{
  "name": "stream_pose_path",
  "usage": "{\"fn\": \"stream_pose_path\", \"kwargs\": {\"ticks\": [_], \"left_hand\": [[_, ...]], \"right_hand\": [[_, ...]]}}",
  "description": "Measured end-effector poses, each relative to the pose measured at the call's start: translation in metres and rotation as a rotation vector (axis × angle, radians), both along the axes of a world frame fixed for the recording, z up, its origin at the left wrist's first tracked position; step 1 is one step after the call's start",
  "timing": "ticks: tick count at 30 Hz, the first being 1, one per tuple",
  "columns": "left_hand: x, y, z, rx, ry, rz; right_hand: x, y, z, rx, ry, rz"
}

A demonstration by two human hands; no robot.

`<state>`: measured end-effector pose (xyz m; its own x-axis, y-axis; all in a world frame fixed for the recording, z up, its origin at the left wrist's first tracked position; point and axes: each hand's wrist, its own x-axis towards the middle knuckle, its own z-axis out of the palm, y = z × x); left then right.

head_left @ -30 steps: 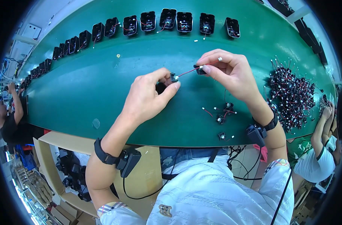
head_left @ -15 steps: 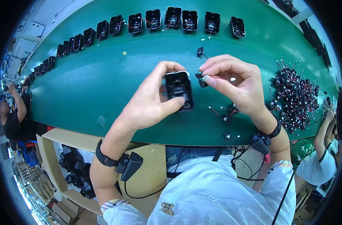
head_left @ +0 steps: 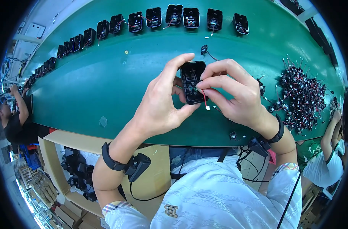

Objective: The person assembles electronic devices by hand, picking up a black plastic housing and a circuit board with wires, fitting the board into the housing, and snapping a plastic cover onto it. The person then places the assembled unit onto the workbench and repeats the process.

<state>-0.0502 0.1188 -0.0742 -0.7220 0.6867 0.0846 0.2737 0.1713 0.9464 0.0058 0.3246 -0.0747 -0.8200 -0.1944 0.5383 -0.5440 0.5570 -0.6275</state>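
My left hand [head_left: 157, 103] grips a black, open-faced plastic housing [head_left: 189, 72] by its sides, thumb at the lower end and fingers round the upper left. My right hand [head_left: 239, 93] is closed in a pinch over the housing's right side. Its fingertips hold a small black wired part, mostly hidden by the fingers and set against or inside the housing. From the pinch hangs a red wire [head_left: 205, 98] ending in a white connector [head_left: 207, 108]. Beyond the hands, another small black part [head_left: 204, 49] with a wire lies on the green table [head_left: 86, 84].
A row of similar black housings [head_left: 153, 18] curves along the far edge. A large heap of wired parts [head_left: 303, 95] lies at right, with a few loose ones nearer. A cardboard box [head_left: 55, 160] holding black pieces stands below the table edge. Other people work at far left and right.
My right hand has brought the small wired part left onto the housing; they were apart before. My left hand has shifted the housing slightly right and away from me, its thumb now at the lower end.
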Motion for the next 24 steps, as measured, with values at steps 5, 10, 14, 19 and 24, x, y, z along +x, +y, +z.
{"fn": "stream_pose_path", "kwargs": {"ticks": [5, 10, 14, 19, 24], "left_hand": [[-0.004, 0.002, -0.002, -0.006, 0.229, 0.052], [-0.006, -0.001, -0.003, -0.038, 0.335, 0.101], [-0.005, 0.001, -0.005, -0.028, 0.358, 0.113], [-0.006, 0.001, -0.004, -0.048, 0.406, 0.1], [-0.005, 0.0, -0.007, -0.053, 0.38, 0.098]], "right_hand": [[-0.001, 0.004, 0.005, 0.036, 0.048, 0.015], [-0.005, 0.008, 0.014, -0.045, 0.157, -0.049], [0.002, 0.007, 0.012, 0.126, 0.111, -0.011], [0.002, 0.006, 0.012, 0.138, 0.015, -0.024], [0.002, 0.014, 0.018, -0.086, -0.25, 0.098]]}}
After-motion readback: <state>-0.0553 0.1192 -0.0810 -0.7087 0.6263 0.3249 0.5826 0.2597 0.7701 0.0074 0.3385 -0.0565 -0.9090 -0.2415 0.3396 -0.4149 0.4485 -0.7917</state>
